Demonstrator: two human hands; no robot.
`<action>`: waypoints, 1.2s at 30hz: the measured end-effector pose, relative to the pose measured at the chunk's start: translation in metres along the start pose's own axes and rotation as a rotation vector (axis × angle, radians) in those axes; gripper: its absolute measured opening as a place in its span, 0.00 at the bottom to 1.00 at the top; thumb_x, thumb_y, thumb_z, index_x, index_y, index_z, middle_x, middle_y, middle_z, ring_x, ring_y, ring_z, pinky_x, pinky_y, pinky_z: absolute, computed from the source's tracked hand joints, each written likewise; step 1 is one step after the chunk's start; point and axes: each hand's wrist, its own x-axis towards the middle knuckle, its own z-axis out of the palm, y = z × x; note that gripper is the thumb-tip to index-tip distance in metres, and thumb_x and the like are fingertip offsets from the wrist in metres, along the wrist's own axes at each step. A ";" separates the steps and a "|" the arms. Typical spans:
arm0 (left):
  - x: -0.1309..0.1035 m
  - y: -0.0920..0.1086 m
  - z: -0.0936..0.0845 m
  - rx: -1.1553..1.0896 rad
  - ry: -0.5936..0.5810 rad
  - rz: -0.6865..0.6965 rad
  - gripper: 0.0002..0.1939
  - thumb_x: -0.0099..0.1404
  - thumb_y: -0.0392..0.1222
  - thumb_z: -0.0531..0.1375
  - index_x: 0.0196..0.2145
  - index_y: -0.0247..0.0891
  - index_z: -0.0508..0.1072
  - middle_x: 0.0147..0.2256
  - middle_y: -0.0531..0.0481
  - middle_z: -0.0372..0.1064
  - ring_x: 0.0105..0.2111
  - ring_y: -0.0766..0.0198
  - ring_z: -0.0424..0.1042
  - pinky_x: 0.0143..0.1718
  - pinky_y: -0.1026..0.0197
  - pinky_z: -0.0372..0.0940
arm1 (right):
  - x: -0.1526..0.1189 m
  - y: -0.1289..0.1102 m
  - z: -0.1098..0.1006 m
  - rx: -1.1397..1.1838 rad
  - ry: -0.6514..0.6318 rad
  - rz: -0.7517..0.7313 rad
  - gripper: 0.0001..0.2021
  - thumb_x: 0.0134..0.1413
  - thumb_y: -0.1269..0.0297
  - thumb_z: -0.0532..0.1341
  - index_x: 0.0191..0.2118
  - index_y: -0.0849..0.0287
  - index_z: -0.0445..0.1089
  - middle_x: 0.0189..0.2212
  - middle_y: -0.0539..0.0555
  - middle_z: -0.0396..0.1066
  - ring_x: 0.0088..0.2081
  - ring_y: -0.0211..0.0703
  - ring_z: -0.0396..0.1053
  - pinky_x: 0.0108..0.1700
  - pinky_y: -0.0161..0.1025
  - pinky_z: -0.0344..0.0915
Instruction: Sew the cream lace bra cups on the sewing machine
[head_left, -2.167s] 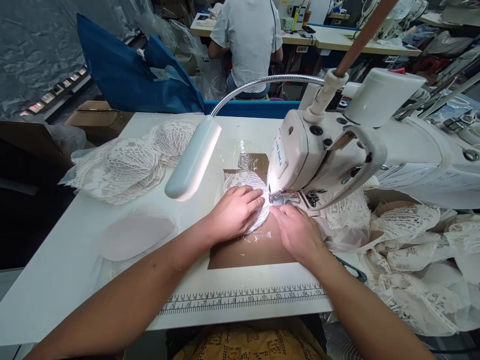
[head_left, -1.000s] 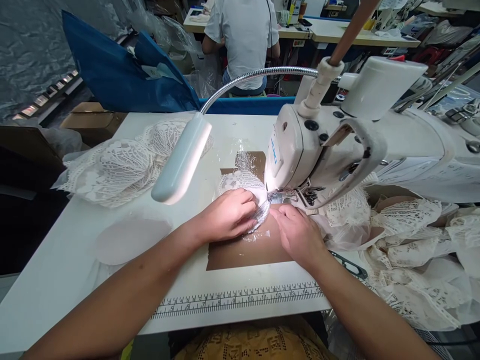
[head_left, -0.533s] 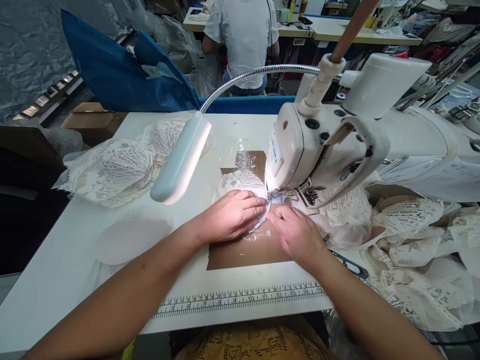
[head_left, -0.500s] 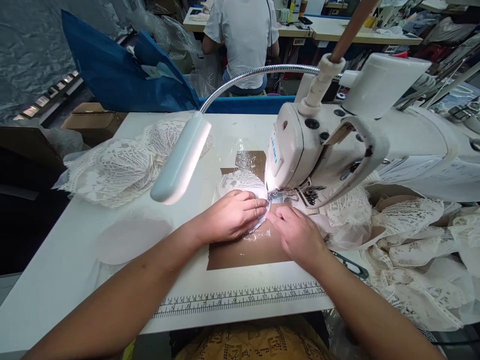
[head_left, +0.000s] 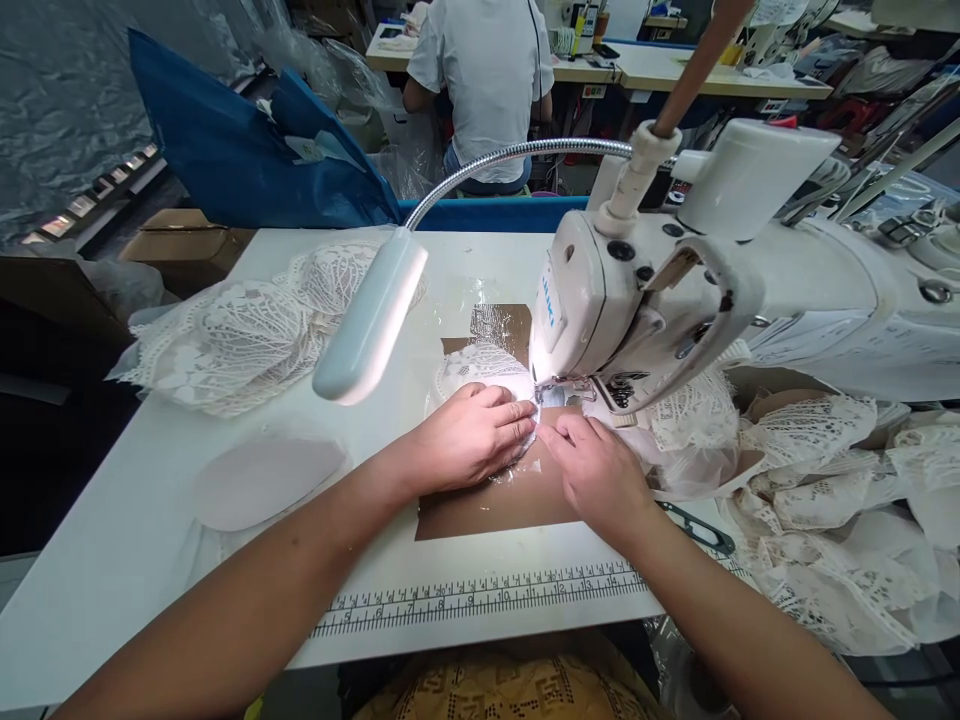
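A white lace cup piece (head_left: 480, 366) lies under the needle area of a white sewing machine (head_left: 574, 290), its right edge at the presser foot (head_left: 546, 392). My left hand (head_left: 476, 435) rests flat on the piece, fingers together and pointing at the foot, covering much of the lace. On the other side, my right hand (head_left: 596, 465) has curled fingers, with thumb and index fingertip pinched at the edge of the piece just in front of the foot. The fingertips partly hide that edge. Brown tape (head_left: 487, 515) covers the tabletop beneath both hands.
Lace cups (head_left: 247, 330) lie at the left, near a pale oval pad (head_left: 262, 480). A lamp (head_left: 371, 315) hangs over the table. Lace pieces (head_left: 832, 540) pile up at the right, beside a dark green tool (head_left: 697, 527). A ruler strip (head_left: 480, 600) lines the front edge. A person (head_left: 484, 90) sits beyond.
My left hand has shifted slightly right and turned with the lace piece towards the foot. The right hand stays almost in place. The view has moved a little.
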 end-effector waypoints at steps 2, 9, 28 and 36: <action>0.002 0.002 0.001 -0.003 0.006 -0.045 0.17 0.72 0.42 0.50 0.53 0.34 0.69 0.54 0.42 0.68 0.47 0.54 0.66 0.46 0.51 0.61 | 0.003 -0.001 -0.001 -0.025 -0.035 0.032 0.21 0.52 0.81 0.53 0.48 0.57 0.72 0.34 0.54 0.70 0.31 0.43 0.61 0.32 0.39 0.53; 0.005 0.006 0.000 0.004 -0.004 -0.108 0.17 0.71 0.42 0.50 0.52 0.33 0.70 0.53 0.41 0.67 0.47 0.53 0.66 0.44 0.52 0.61 | 0.011 -0.001 -0.003 -0.056 -0.133 0.125 0.22 0.56 0.77 0.52 0.54 0.56 0.69 0.39 0.57 0.72 0.37 0.47 0.65 0.34 0.40 0.56; 0.003 0.002 0.002 -0.090 0.056 -0.071 0.15 0.72 0.40 0.50 0.51 0.34 0.70 0.52 0.43 0.69 0.47 0.55 0.66 0.45 0.53 0.62 | -0.001 0.004 0.000 0.128 0.033 -0.038 0.20 0.55 0.78 0.51 0.47 0.58 0.73 0.35 0.54 0.70 0.32 0.42 0.61 0.32 0.39 0.54; 0.004 0.003 0.003 -0.025 0.038 -0.107 0.16 0.72 0.40 0.50 0.52 0.35 0.71 0.52 0.41 0.69 0.45 0.56 0.67 0.43 0.54 0.62 | -0.001 0.002 -0.001 0.062 -0.025 -0.030 0.21 0.54 0.79 0.51 0.50 0.59 0.71 0.35 0.54 0.70 0.31 0.41 0.60 0.32 0.38 0.53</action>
